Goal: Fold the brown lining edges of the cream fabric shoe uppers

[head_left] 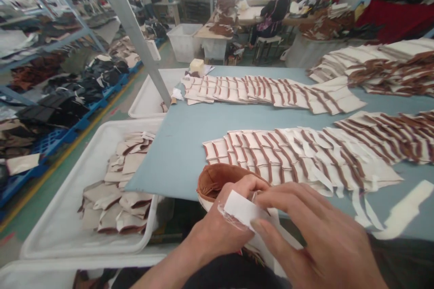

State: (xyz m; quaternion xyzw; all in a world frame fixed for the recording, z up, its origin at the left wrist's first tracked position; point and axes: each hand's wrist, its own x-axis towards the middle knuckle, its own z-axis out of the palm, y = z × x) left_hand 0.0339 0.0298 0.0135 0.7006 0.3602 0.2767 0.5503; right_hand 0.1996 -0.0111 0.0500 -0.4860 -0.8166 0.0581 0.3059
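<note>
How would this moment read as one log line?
left hand: holding brown-lined piece; right hand: pinching white tag; table: rows of layered pieces

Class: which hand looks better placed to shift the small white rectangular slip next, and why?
Probably the right hand: its thumb meets the edge of the small white rectangular slip, while the left hand seems occupied gripping the brown-lined cream fabric tube.
</note>
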